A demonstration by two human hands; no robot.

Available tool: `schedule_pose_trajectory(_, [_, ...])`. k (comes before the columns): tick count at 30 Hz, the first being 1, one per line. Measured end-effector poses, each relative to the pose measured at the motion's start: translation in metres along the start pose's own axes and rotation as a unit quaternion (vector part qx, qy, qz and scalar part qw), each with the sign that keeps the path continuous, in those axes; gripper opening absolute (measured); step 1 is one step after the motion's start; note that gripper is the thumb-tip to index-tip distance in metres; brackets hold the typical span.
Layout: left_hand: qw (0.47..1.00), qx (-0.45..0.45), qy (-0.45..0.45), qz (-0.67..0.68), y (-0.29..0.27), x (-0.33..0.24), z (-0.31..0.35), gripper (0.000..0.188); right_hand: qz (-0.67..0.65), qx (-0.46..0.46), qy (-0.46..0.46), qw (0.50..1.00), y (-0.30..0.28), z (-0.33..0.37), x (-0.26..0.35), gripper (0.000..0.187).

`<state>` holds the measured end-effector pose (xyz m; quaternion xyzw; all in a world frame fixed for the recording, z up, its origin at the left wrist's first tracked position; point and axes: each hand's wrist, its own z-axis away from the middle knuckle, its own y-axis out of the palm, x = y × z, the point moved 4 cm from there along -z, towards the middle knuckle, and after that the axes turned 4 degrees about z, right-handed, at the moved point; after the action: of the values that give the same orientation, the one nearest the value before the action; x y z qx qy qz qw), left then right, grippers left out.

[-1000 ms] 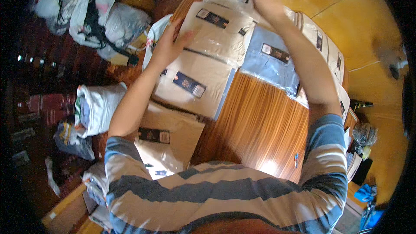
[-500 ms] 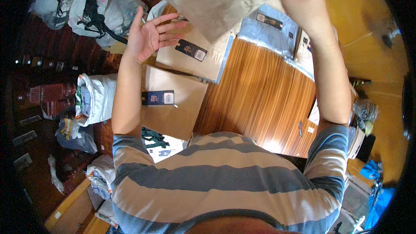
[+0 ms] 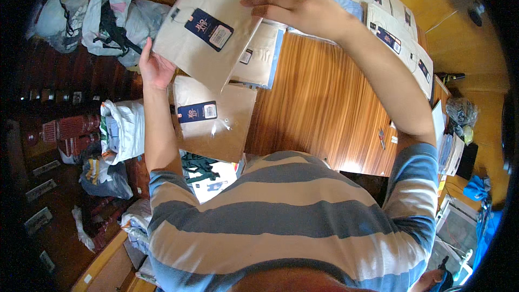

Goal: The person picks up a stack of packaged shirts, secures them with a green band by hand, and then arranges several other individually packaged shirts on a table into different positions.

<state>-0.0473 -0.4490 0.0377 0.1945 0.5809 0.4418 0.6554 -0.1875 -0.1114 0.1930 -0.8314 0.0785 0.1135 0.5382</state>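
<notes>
A flat, folded beige garment in a clear bag [image 3: 178, 43] is held tilted above the far left of the table, its dark blue hang tag facing up. My left hand [image 3: 157, 73] holds its near left corner, with the thumb outside and the fingers hidden beneath the pack. My right hand [image 3: 294, 8] is closed on its right edge, the fingers lying over the top. Partly under it on the table rests another beige pack [image 3: 265, 48] with a blue edge. Closer to me lies a beige bagged garment [image 3: 232, 119] with a similar tag.
Several tagged garment packs [image 3: 416, 57] line the table's far and right sides, including a light blue one [image 3: 346, 4]. A small red-handled tool [image 3: 381, 138] lies on the wooden table [image 3: 313, 103]. Stuffed plastic bags [image 3: 124, 130] stand on the left.
The raised pack has come left and nearer, and its tagged face now shows. My right hand moved left with it. My left hand, previously spread and empty, now holds its corner.
</notes>
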Motion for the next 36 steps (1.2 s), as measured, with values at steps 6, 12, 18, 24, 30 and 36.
schedule_pose_trajectory(6, [0.981,-0.059,-0.003,-0.184,-0.072,-0.012,-0.02,0.034,-0.038,-0.024,0.077,0.996,0.093,0.035,-0.012,0.032])
schedule_pose_trajectory(12, [0.977,-0.017,0.117,-0.179,0.051,-0.034,0.009,0.043,-0.071,-0.08,0.066,0.992,0.058,0.024,0.042,0.031])
schedule_pose_trajectory(18, [0.778,0.252,0.275,-0.505,0.196,-0.056,0.053,0.051,-0.033,-0.173,0.188,0.966,-0.068,-0.034,0.07,0.049])
schedule_pose_trajectory(24, [0.406,0.281,0.573,-0.654,0.287,-0.083,0.084,0.038,-0.362,-0.045,0.331,0.87,-0.085,-0.044,0.005,0.034])
schedule_pose_trajectory(30, [0.846,-0.045,0.213,-0.486,0.112,-0.04,-0.033,0.054,-0.567,-0.279,0.555,0.541,0.057,0.016,0.038,0.04])
schedule_pose_trajectory(36, [0.776,-0.028,0.028,-0.63,-0.017,0.031,-0.099,0.03,-0.517,-0.119,0.598,0.6,0.221,0.078,0.072,0.042])
